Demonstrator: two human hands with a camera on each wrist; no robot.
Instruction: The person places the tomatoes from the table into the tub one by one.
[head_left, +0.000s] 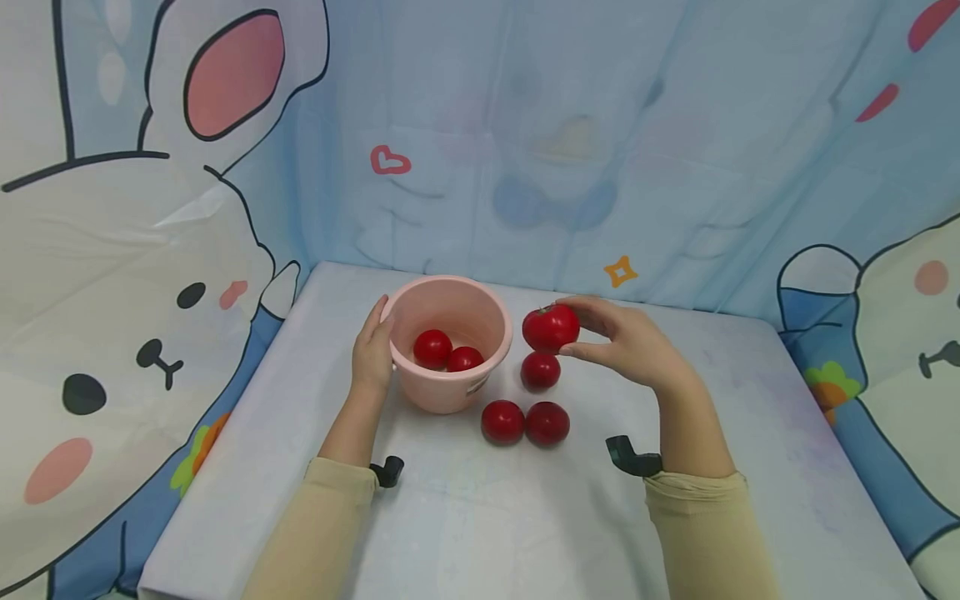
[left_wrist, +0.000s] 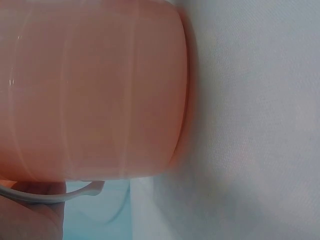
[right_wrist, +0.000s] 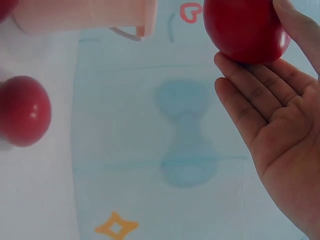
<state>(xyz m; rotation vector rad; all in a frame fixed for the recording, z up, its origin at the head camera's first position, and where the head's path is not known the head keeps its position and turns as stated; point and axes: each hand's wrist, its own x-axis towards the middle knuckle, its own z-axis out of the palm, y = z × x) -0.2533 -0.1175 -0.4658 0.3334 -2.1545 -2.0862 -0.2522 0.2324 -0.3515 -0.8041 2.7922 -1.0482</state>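
Note:
A pink bucket stands upright on the table, holding a red tomato and a second tomato at its bottom. My left hand grips the bucket's left side near the rim; part of the bucket handle shows beside that hand in the left wrist view. Between thumb and fingertips, my right hand pinches a tomato just right of the bucket, raised off the table. Below it sits another tomato. Two more, a left tomato and a right tomato, lie side by side nearer me.
A white cloth covers the table. Behind it hangs a light blue printed curtain that meets the table's back edge. Rabbit-patterned cloth lines the left side, with a similar print on the right.

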